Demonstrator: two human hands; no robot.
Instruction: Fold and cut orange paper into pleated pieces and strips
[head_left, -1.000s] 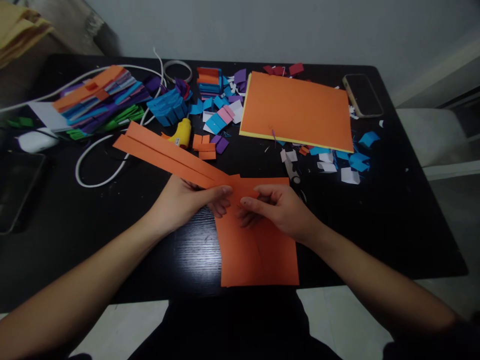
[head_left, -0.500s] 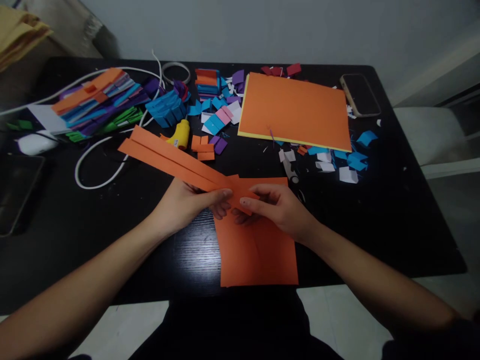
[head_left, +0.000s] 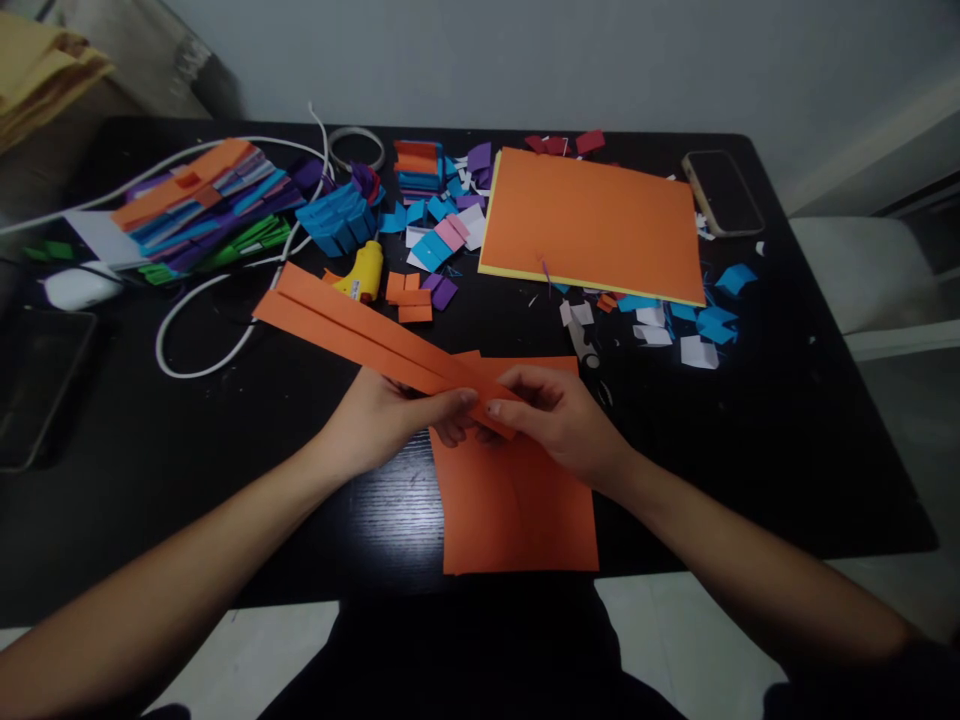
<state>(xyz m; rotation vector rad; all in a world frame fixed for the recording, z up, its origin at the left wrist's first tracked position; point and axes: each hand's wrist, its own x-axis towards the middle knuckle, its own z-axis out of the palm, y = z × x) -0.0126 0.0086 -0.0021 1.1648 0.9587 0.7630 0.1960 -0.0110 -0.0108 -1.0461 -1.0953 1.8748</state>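
Observation:
A long orange paper strip [head_left: 360,325] with lengthwise creases slants from upper left down to the right, held above the table. My left hand [head_left: 397,415] grips it near its lower middle, thumb on top and fingers beneath. At the strip's right end, my right hand [head_left: 551,415] pinches it between thumb and fingers. Under both hands lies a larger orange paper sheet [head_left: 517,510] near the table's front edge. Scissors [head_left: 589,355] rest just beyond my right hand, partly hidden by it.
Orange sheets [head_left: 592,225] lie over yellow paper at the back. A yellow glue gun [head_left: 365,272], white cable [head_left: 161,345], folded paper bundles [head_left: 202,205] and blue scraps [head_left: 716,322] surround the hands on the black table [head_left: 787,450]. A phone [head_left: 724,195] lies back right.
The strip and my left hand have shifted slightly right and down, bringing the left fingers closer to my right hand. Both hands keep their hold on the strip.

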